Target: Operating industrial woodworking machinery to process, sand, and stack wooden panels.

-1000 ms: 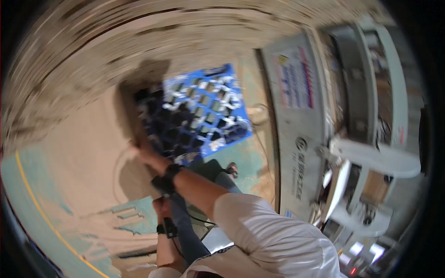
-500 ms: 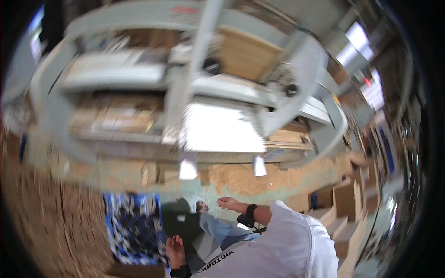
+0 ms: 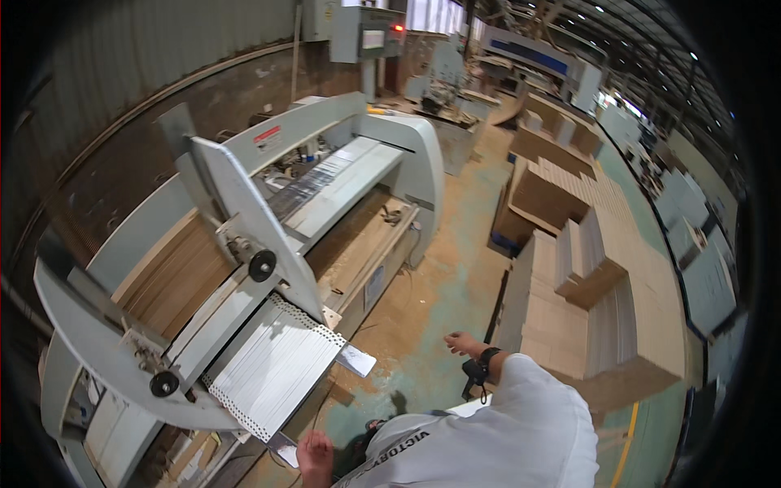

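My left hand (image 3: 315, 451) is at the lower edge, near the front corner of a pack of white panels (image 3: 277, 358) with dotted edges that lies in a grey machine (image 3: 423, 163). Its fingers are loosely bent and nothing shows in them. My right hand (image 3: 462, 343) hangs over the floor, between the machine and long stacks of brown boards (image 3: 561, 329). Its fingers are relaxed and slightly apart, holding nothing visible. A dark band and a small black device sit at the right wrist.
Two black knobs, one a round black knob (image 3: 262, 266), stick out from the machine's grey side plates. Brown boards (image 3: 175, 276) stand in its far slot. A control box (image 3: 368, 37) with a red light hangs at the back. Sawdust covers parts of the green floor (image 3: 455, 236).
My view has turned right, so the machine now lies to the left and the board stacks show at the right. The blue patterned sheet has left view. Both hands remain without anything visible in them.
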### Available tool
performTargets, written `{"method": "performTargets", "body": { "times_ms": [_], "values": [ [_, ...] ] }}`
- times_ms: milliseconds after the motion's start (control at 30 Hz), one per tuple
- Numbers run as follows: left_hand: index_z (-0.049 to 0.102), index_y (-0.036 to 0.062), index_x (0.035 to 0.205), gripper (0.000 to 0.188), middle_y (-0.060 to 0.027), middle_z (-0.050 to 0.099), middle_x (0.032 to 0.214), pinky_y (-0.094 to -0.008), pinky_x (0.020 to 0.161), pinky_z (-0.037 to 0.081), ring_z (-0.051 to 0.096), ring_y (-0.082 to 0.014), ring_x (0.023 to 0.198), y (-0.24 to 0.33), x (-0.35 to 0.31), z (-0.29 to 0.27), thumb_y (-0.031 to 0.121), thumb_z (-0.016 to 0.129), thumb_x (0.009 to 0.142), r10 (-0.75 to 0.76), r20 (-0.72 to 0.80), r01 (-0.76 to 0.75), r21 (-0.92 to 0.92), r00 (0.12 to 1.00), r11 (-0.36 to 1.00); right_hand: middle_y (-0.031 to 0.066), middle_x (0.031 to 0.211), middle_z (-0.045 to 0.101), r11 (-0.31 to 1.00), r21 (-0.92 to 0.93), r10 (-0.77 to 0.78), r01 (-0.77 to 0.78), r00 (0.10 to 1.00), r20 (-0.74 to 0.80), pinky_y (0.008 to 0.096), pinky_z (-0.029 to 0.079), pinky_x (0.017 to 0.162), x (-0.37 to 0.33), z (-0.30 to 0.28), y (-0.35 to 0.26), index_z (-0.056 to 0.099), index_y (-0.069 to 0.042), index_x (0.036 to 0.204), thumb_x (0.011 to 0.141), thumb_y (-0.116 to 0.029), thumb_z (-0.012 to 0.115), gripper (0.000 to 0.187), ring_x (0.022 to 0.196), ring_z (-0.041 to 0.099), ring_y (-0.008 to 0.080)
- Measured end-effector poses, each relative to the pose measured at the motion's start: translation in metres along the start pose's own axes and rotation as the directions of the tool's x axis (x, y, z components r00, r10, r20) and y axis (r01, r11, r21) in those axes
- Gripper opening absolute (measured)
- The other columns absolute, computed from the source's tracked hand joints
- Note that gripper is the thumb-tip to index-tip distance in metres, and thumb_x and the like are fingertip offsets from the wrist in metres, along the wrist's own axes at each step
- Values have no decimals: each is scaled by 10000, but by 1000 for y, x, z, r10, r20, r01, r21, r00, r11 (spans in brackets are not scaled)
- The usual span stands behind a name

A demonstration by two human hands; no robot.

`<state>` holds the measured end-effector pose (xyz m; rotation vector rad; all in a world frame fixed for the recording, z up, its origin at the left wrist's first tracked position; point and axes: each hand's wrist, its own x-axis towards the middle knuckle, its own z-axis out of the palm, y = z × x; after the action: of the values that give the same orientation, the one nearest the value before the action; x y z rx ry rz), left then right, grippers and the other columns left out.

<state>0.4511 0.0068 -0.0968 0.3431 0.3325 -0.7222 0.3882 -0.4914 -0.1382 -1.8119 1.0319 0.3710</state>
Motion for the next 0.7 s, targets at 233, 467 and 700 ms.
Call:
{"method": "performTargets", "body": {
  "times_ms": [233,467,700],
  "values": [
    [492,75,1077,249,-62,517,1014,-326,815,434,507,-186,932,-43,123,130,181,473,853,-238,-213,266,114,948,957,11,711,538,790,542,321,-286,947,31,386,421,620,-58,-40,86,520,-96,820,861,-419,477,329,616,528,156],
    [538,71,1009,191,-41,606,850,-316,731,490,591,-191,791,-139,278,261,134,469,843,-436,57,416,212,898,884,51,778,590,332,931,242,152,940,-240,349,475,695,23,-154,26,526,-114,842,879,-337,479,231,774,563,172],
    [568,57,935,174,-46,601,844,-336,739,477,584,-195,807,-310,500,388,170,483,834,-576,-126,587,263,807,765,121,955,580,-213,953,-222,216,939,-262,403,440,852,163,-305,-107,445,-63,1151,895,-383,432,410,867,564,242]
  ]
}}
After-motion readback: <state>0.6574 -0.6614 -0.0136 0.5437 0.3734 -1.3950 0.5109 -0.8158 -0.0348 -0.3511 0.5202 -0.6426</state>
